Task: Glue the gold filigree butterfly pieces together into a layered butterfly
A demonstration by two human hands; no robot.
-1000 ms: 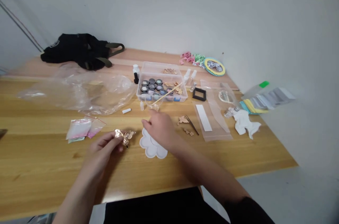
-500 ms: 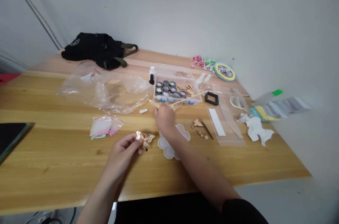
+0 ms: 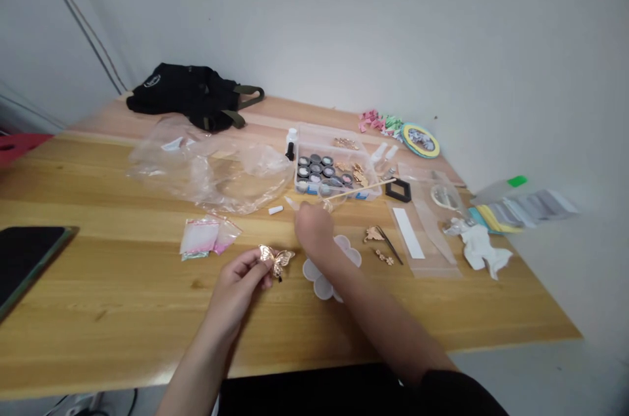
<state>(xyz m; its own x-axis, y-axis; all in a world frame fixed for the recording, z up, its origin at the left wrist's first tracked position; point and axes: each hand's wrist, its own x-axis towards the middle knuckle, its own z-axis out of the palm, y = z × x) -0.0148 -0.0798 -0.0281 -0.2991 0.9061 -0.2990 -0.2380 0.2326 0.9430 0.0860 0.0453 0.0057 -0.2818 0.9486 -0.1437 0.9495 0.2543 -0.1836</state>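
Gold butterfly ornament sits pinched in my closed left hand; my right hand, fingers curled, hovers over a white flower-shaped palette, its grip indeterminate.

No wording can be read in view, a small white oval logo is made out on a black fabric bag but is too small to be read, small blue labels on a clear plastic box are likewise illegible
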